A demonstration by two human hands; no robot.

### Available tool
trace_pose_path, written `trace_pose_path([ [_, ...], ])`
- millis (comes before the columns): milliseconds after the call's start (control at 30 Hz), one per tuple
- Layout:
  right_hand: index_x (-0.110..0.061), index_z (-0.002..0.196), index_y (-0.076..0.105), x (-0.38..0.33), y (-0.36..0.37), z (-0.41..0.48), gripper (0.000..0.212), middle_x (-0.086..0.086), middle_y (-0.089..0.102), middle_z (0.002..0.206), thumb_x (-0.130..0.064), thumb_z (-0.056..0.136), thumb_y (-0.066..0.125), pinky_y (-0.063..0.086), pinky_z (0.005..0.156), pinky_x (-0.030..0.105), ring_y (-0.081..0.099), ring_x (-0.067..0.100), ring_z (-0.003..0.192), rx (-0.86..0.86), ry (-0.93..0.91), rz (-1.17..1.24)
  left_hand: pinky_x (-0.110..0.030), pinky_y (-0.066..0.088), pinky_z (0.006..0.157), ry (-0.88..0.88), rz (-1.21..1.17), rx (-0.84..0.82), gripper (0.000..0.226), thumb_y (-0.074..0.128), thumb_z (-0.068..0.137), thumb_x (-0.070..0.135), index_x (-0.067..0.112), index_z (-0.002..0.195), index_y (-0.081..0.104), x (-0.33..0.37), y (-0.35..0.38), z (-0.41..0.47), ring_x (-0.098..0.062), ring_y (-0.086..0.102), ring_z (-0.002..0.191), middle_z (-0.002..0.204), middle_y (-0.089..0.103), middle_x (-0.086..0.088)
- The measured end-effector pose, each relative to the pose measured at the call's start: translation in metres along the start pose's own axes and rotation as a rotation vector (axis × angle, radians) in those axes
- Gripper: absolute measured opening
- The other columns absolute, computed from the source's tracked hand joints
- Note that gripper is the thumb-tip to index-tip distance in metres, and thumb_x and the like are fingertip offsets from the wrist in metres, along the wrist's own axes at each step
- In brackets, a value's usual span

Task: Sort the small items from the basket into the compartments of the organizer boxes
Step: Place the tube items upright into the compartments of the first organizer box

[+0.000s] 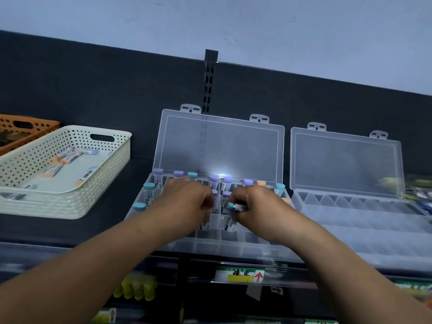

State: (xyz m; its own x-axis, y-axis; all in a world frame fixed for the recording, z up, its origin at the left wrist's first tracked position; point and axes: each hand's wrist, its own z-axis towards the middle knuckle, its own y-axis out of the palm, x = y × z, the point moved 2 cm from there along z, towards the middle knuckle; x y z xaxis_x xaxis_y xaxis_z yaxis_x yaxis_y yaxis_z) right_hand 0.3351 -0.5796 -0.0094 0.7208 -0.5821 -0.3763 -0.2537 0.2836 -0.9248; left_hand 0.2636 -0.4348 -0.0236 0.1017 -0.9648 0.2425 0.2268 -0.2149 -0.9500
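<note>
Over dark shelf, right hand grips tube level, teal cap leftward.

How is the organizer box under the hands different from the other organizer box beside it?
The left organizer box holds standing capped tubes; the right organizer box shows none. The left hand and right hand work over the left box; neither reaches the right one. Both are clear plastic and stand open.

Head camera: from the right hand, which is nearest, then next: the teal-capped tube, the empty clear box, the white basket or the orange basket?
1. teal-capped tube, held in the right hand.
2. empty clear box, just to its right.
3. white basket, far to the left.
4. orange basket, behind the white basket, farthest left.
</note>
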Motion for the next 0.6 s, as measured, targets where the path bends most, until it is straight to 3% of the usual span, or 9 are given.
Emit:
trace_pose_path([
  [167, -0.022, 0.092, 0.066, 0.001, 0.009, 0.001, 0.010, -0.001, 0.062, 0.094, -0.013, 0.088, 0.063, 0.041, 0.070, 0.025, 0.056, 0.017, 0.086, -0.031, 0.005, -0.029, -0.031, 0.026, 0.094, 0.025, 0.021, -0.006, 0.011, 0.060, 0.089, 0.033, 0.032, 0.099, 0.065, 0.000, 0.006, -0.002, -0.013, 0.049, 0.104, 0.103, 0.064, 0.012],
  [267, -0.028, 0.082, 0.058, 0.002, 0.011, 0.001, 0.016, -0.001, 0.059, 0.086, -0.014, 0.088, 0.064, 0.037, 0.067, 0.023, 0.054, 0.017, 0.081, -0.040, 0.019, -0.030, -0.032, 0.026, 0.095, 0.033, 0.021, 0.002, 0.013, 0.058, 0.090, 0.033, 0.031, 0.101, 0.065, 0.001, 0.006, -0.003, -0.014, 0.048, 0.105, 0.104, 0.063, 0.011],
  [600, -0.023, 0.091, 0.068, 0.013, 0.000, -0.003, 0.005, 0.005, 0.064, 0.080, -0.026, 0.090, 0.064, 0.047, 0.064, 0.032, 0.059, 0.023, 0.071, 0.006, 0.067, 0.138, -0.032, 0.024, 0.099, 0.003, -0.012, 0.009, 0.023, 0.059, 0.088, 0.035, 0.035, 0.111, 0.059, 0.004, 0.003, -0.007, -0.011, 0.047, 0.113, 0.114, 0.059, 0.015],
])
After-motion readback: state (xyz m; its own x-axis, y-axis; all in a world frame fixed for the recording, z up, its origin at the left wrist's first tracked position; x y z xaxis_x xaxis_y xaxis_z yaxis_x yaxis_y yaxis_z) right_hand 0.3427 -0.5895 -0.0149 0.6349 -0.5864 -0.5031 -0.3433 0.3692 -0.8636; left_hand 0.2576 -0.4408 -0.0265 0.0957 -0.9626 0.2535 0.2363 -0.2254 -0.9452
